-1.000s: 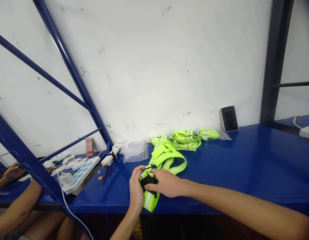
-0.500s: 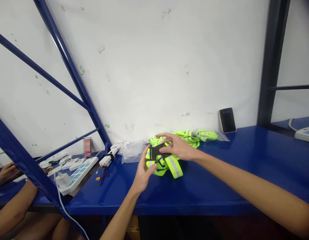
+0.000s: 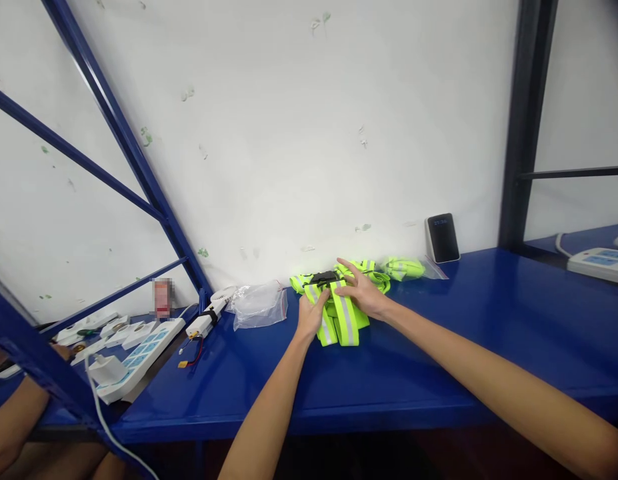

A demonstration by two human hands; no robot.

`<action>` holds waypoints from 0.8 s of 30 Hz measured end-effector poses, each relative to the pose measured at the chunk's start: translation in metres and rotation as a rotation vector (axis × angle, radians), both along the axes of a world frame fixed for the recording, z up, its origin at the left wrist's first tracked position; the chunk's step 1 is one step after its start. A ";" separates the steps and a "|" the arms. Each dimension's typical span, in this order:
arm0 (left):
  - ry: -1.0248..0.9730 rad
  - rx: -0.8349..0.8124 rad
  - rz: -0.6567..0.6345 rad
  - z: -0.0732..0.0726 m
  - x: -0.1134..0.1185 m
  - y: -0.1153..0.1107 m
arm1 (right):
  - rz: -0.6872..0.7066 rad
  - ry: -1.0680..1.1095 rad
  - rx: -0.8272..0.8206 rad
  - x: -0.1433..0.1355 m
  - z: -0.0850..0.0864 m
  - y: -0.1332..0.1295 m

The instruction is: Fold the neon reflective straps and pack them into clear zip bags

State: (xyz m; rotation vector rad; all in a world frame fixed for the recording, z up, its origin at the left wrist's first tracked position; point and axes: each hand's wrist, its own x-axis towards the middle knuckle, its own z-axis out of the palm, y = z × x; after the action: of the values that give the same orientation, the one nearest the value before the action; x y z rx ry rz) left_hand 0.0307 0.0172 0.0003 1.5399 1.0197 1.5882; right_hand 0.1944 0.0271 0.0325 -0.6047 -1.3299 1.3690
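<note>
A fluorescent yellow-green reflective strap (image 3: 345, 321) with silver stripes is bundled on the blue table, its looped ends hanging toward me. A black plastic buckle (image 3: 323, 278) shows at the top of the bundle. My left hand (image 3: 311, 316) closes on the left part of the strap, its thumb along the front. On the other side, my right hand (image 3: 365, 295) has its thumb over the strap's upper loop, with the index finger stretched upward; its other fingers are partly hidden. More yellow-green reflective straps (image 3: 381, 280) lie just behind.
A clear plastic bag (image 3: 261, 305) lies left of the bundle. A bagged yellow-green strap (image 3: 405, 268) and a dark-screened clock (image 3: 443, 239) stand along the wall. Further left are a battery pack with wires (image 3: 205, 323), a power strip (image 3: 143, 360), a blue frame post (image 3: 123, 153) and another person's arm (image 3: 26, 413).
My hands have shifted from the black buckle down to the strap loops. The buckle now lies farther back, and the loops stand out in front. The view has turned slightly right.
</note>
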 end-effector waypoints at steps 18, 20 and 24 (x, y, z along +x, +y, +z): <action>0.243 0.290 0.331 -0.003 0.001 -0.034 | -0.041 -0.194 0.061 -0.014 -0.009 -0.028; 0.184 0.244 0.329 -0.003 0.001 -0.031 | 0.037 -0.157 0.001 -0.014 -0.010 -0.027; -0.025 0.070 0.205 -0.007 0.000 -0.021 | -0.070 -0.137 -0.100 -0.012 -0.020 -0.015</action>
State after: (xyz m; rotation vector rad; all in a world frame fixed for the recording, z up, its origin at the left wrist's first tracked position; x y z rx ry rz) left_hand 0.0306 -0.0035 -0.0070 1.4967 1.1493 1.7952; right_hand 0.1826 0.0121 0.0121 -0.8178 -1.3415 1.3620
